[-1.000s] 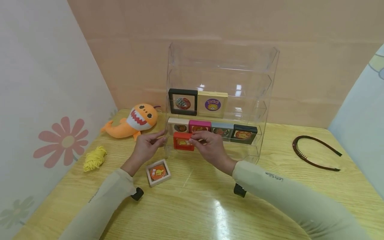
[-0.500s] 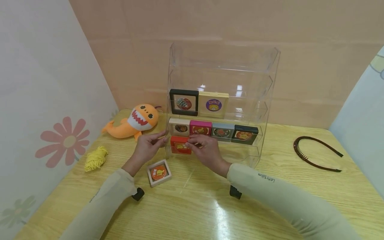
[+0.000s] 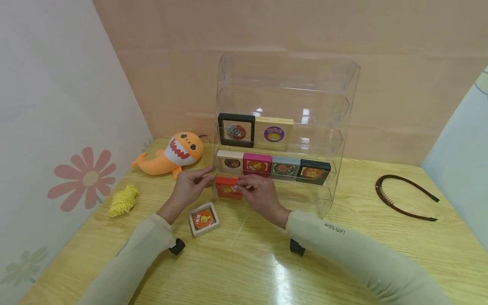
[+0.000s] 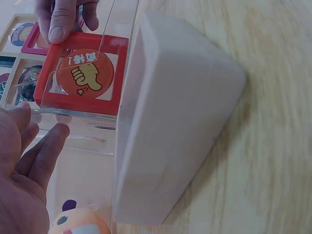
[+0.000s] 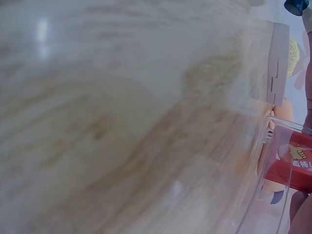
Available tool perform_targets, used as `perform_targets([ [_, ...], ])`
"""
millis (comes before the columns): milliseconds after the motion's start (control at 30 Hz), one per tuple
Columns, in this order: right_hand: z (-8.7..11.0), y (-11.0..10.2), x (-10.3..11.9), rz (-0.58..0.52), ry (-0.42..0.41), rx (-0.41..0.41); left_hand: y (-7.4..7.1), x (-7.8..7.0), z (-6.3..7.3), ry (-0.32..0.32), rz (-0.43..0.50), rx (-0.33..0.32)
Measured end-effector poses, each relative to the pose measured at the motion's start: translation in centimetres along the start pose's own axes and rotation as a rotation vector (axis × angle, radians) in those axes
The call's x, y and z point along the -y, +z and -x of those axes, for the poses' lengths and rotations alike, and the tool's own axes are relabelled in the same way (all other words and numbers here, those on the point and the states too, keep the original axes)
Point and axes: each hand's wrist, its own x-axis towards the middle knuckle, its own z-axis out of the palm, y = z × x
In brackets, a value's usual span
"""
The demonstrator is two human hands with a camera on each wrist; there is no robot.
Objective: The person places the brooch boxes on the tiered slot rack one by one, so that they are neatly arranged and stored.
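Note:
A red square display frame [image 3: 225, 191] with a thumbs-up badge stands upright in the bottom tier of the clear acrylic rack [image 3: 324, 97], at its left end. My right hand [image 3: 261, 197] pinches its upper right corner between thumb and fingers. On the left, my left hand [image 3: 187, 188] touches the rack's side edge with extended fingers. The left wrist view shows the badge of the red frame [image 4: 80, 102] behind the clear front lip. A pale pink frame [image 3: 203, 232] with a similar orange badge lies flat on the table near my left wrist.
Several frames stand in the tiers above, among them a magenta frame [image 3: 257, 157], a black frame [image 3: 236, 116] and a cream frame [image 3: 282, 123]. An orange shark plush [image 3: 156, 165] and yellow yarn [image 3: 124, 200] lie left, a brown headband [image 3: 383, 195] right.
My right hand has moved down and slightly left, lowering the red frame into the rack's bottom tier at the left end. My left hand has stayed at the rack's side.

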Motion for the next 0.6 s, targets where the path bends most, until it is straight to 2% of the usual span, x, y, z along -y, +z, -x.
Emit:
perform_targets([
  [400,0.03,0.48,-0.54,-0.022,-0.040,-0.019,-0.03,-0.10,0.02,0.007,-0.014,-0.003],
  [600,0.07,0.33,-0.64,0.033,-0.050,-0.006,-0.01,-0.02,0.08,0.001,-0.012,-0.001],
])
